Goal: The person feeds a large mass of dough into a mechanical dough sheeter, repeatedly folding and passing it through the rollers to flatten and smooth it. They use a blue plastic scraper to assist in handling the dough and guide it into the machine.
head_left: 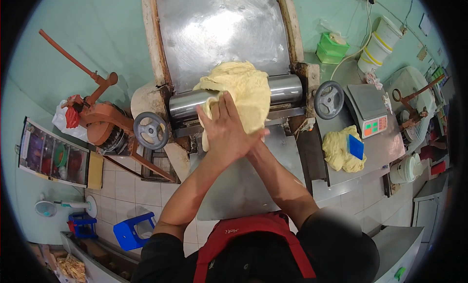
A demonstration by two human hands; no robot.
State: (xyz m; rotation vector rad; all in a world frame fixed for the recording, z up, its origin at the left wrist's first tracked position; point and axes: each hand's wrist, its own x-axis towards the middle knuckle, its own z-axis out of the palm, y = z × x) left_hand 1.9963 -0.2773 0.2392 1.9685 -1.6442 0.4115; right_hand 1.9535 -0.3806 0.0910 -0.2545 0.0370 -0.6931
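A large lump of pale yellow dough (246, 90) lies over the shiny metal rollers (286, 89) of a dough sheeter, part of it hanging down in front. My left hand (226, 134) rests against the dough's near side, its fingers stretched out and spread. My right hand (252, 140) is crossed beneath the left one. Its fingers are hidden, so what they do cannot be told. Behind the rollers rises the sheeter's sloping metal plate (222, 39). A flat metal tray (234, 185) extends below my forearms.
Grey handwheels flank the rollers, one left (151, 130) and one right (329, 100). On the right-hand table, more dough (339, 149) with a blue scraper (356, 147) lies by a scale (368, 112). A rusty orange machine (109, 122) and blue stool (130, 232) are left.
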